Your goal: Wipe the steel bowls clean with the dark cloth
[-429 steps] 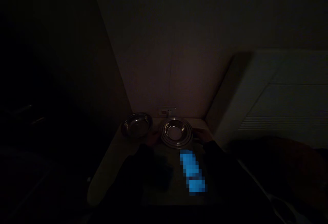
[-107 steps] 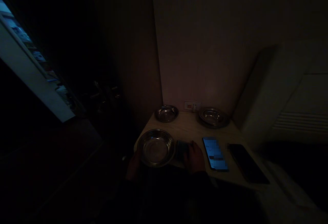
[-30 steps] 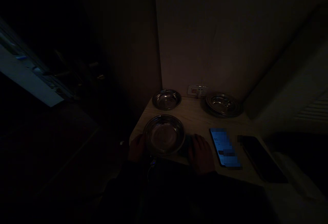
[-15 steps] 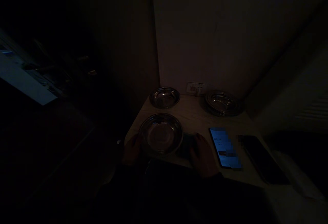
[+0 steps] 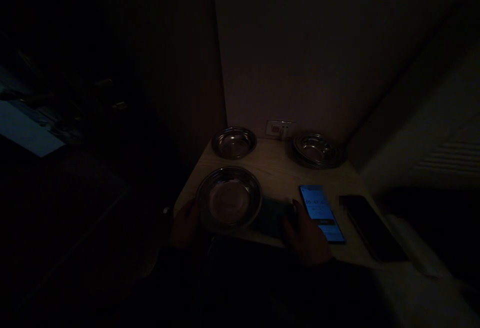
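Observation:
In the dim head view, a shiny steel dish with a wide rim sits near the front left of the tabletop. My left hand grips its left rim, the fingers partly lost in shadow. A dark teal cloth lies flat against the dish's right side. My right hand has its thumb and fingers closed on the cloth's right end, close to a lit phone. Darkness hides the exact fingertip contact.
Another steel dish stands at the back left. Stacked steel dishes stand at the back right, by a wall socket. A dark phone-like slab lies at the right of the wooden tabletop.
My right hand has moved right, away from the dish, and more of the teal cloth shows between them. My left hand stays at the dish's rim. The view has shifted slightly.

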`<state>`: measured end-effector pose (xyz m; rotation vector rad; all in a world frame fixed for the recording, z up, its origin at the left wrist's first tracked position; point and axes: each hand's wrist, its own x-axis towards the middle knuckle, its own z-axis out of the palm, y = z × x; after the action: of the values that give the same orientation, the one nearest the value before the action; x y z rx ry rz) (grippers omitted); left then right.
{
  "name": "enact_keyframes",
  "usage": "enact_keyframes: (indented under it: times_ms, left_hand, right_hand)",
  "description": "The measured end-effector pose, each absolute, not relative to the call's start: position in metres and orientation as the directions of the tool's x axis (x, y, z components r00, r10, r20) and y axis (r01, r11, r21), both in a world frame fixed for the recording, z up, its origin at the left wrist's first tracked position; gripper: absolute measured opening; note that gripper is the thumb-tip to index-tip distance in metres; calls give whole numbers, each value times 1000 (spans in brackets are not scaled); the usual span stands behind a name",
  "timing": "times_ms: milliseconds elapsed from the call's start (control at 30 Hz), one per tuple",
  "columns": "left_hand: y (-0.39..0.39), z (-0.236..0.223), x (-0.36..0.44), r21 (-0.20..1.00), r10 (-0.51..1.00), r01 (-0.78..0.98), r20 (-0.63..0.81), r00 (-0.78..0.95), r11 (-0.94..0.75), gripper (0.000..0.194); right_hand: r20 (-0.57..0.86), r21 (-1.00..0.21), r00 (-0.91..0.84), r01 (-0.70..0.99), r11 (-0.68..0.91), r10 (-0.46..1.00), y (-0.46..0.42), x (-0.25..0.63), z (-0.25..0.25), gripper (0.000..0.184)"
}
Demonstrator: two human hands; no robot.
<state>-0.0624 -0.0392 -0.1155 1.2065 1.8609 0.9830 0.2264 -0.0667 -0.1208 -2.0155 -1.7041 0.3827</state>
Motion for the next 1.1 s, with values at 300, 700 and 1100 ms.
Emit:
enact_keyframes:
  times_ms: [300, 700, 1100]
  left_hand:
    - [-44, -111, -60, 865, 924, 402, -157, -349, 299, 53]
    - [-31, -104, -61, 858, 938, 416, -192, -287, 303, 49]
    - [-21, -110, -48, 955, 966, 290, 19, -257, 58, 49]
  right_hand:
    - [-50, -990, 374, 101, -94, 926, -61, 231, -119, 69]
    - [-36, -985, 226, 157, -73, 973, -56, 223, -117, 54]
    - [-14, -945, 368, 299, -133, 930, -66, 242, -113, 57]
